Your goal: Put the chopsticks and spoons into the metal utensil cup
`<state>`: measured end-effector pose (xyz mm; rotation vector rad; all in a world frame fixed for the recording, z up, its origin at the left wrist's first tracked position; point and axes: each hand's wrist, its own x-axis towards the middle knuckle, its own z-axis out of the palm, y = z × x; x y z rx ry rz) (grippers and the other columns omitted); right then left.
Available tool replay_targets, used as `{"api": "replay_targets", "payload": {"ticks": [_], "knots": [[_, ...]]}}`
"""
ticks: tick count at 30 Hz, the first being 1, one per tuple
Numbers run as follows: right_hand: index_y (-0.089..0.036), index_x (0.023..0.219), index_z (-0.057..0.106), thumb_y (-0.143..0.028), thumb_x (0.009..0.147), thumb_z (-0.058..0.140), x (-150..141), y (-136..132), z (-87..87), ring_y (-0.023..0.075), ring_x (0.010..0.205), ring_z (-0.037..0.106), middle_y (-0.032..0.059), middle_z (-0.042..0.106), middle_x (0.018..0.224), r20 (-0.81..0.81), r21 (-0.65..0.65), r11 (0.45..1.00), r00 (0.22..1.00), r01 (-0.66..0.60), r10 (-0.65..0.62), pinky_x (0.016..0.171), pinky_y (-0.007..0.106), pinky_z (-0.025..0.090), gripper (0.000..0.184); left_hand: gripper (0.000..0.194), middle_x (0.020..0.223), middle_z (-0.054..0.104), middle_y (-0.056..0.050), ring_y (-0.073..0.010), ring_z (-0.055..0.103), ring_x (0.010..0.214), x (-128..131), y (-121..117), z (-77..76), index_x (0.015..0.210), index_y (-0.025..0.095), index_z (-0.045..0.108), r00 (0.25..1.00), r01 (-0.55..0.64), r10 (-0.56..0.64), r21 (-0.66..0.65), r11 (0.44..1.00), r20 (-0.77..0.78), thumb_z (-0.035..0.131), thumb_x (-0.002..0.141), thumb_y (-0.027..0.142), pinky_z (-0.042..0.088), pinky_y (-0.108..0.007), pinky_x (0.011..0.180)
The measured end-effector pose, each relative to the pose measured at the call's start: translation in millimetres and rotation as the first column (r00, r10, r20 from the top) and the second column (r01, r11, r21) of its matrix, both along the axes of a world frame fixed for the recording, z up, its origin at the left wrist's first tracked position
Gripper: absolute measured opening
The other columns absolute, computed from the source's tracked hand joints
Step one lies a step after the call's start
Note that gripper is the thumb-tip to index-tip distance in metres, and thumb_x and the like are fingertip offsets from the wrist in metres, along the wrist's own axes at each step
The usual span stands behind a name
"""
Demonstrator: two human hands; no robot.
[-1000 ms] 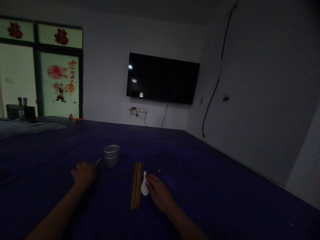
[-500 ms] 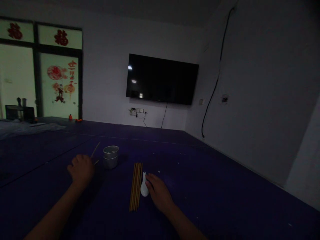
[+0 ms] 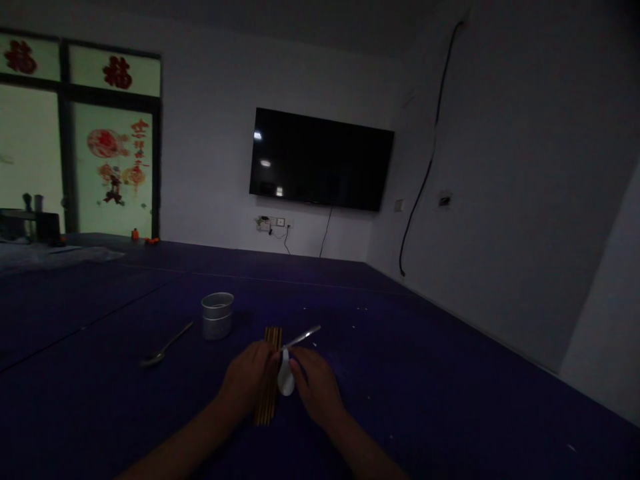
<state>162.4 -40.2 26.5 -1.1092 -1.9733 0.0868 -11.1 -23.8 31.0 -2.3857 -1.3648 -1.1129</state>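
My left hand point(image 3: 246, 379) lies over the near part of a bundle of wooden chopsticks point(image 3: 266, 400) on the dark blue table. Its fingers are closed on a thin metal utensil point(image 3: 303, 337) whose end sticks out up and to the right. My right hand point(image 3: 316, 388) is right beside it, fingers curled against a white ceramic spoon point(image 3: 286, 380) that lies just right of the chopsticks. The two hands nearly touch over the spoon.
A small metal cup point(image 3: 217, 315) stands behind the chopsticks to the left. A metal spoon point(image 3: 165, 349) lies on the table point(image 3: 450, 400) further left. A wall runs along the table's right edge, and a black TV point(image 3: 320, 160) hangs on the far wall.
My left hand has moved right from beside the metal cup to the chopsticks, leaving a metal spoon lying on the table. My right hand has stayed at the white spoon.
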Motion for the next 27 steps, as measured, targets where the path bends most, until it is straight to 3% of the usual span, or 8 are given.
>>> {"api": "replay_targets", "payload": {"ticks": [2, 5, 8, 11, 16, 22, 27], "knots": [[-0.022, 0.114, 0.063, -0.038, 0.097, 0.031, -1, -1, 0.8, 0.0211, 0.106, 0.059, 0.0090, 0.066, 0.112, -0.048, -0.007, 1.000, 0.999, -0.019, 0.018, 0.095, 0.038, 0.042, 0.040, 0.032, 0.079, 0.062, -0.006, -0.0172, 0.061, 0.076, 10, 0, -10.2, 0.088, 0.020, 0.057, 0.991, 0.135, -0.132, 0.110, 0.985, -0.031, 0.027, 0.096, 0.030, 0.050, -0.029, 0.068], [-0.020, 0.104, 0.065, -0.043, 0.097, 0.028, -4, -3, 1.2, 0.0210, 0.101, 0.060, 0.0094, 0.068, 0.104, -0.200, -0.035, 0.998, 0.979, -0.052, 0.044, 0.089, 0.035, 0.045, 0.045, 0.032, 0.088, 0.062, -0.009, -0.0174, 0.060, 0.083, 15, 0, -16.5, 0.114, 0.019, 0.053, 0.958, 0.287, -0.284, 0.187, 0.940, -0.044, 0.027, 0.096, 0.022, 0.052, -0.030, 0.075], [-0.020, 0.084, 0.063, -0.052, 0.095, 0.026, -7, -3, 1.4, 0.0192, 0.081, 0.062, 0.0065, 0.067, 0.082, -0.364, -0.080, 0.995, 0.931, -0.054, 0.021, 0.073, 0.030, 0.049, 0.050, 0.041, 0.100, 0.062, -0.012, -0.0188, 0.059, 0.093, 13, -2, -14.8, 0.135, 0.019, 0.037, 0.919, 0.394, -0.390, 0.184, 0.901, -0.057, 0.030, 0.095, 0.020, 0.052, -0.033, 0.081], [-0.021, 0.074, 0.055, -0.057, 0.093, 0.025, -5, 2, 1.9, 0.0169, 0.066, 0.058, 0.0029, 0.060, 0.068, -0.486, -0.118, 0.993, 0.873, -0.020, -0.040, 0.062, 0.027, 0.048, 0.050, 0.047, 0.109, 0.061, -0.013, -0.0195, 0.058, 0.100, 9, -4, -12.5, 0.142, 0.021, 0.027, 0.891, 0.453, -0.444, 0.132, 0.882, -0.088, 0.031, 0.095, 0.022, 0.051, -0.034, 0.086], [-0.023, 0.068, 0.047, -0.060, 0.091, 0.021, 12, 18, 0.3, 0.0157, 0.058, 0.053, 0.0007, 0.053, 0.062, -0.525, -0.131, 0.986, 0.837, 0.101, -0.155, 0.055, 0.026, 0.044, 0.051, 0.041, 0.116, 0.060, -0.014, -0.0222, 0.056, 0.107, 2, -1, -15.1, 0.134, 0.019, 0.041, 0.904, 0.422, -0.407, 0.118, 0.899, -0.133, 0.037, 0.093, 0.025, 0.050, -0.038, 0.091], [-0.024, 0.065, 0.048, -0.056, 0.092, 0.019, 28, 32, -13.5, 0.0171, 0.057, 0.054, 0.0010, 0.056, 0.060, -0.318, -0.112, 0.955, 0.901, 0.273, -0.295, 0.055, 0.027, 0.040, 0.051, 0.029, 0.105, 0.065, -0.011, -0.0213, 0.058, 0.101, -4, 0, -4.9, 0.111, 0.020, 0.059, 0.927, 0.357, -0.348, 0.044, 0.933, -0.140, 0.037, 0.093, 0.028, 0.048, -0.038, 0.090], [-0.023, 0.068, 0.055, -0.045, 0.096, 0.020, 25, 35, -23.3, 0.0191, 0.065, 0.060, 0.0043, 0.063, 0.067, -0.137, -0.127, 0.941, 0.935, 0.312, -0.328, 0.062, 0.028, 0.042, 0.049, 0.030, 0.107, 0.065, -0.008, -0.0221, 0.057, 0.103, -3, 2, -3.0, 0.104, 0.021, 0.061, 0.973, 0.191, -0.200, -0.087, 0.978, -0.116, 0.035, 0.094, 0.032, 0.047, -0.039, 0.089]]}}
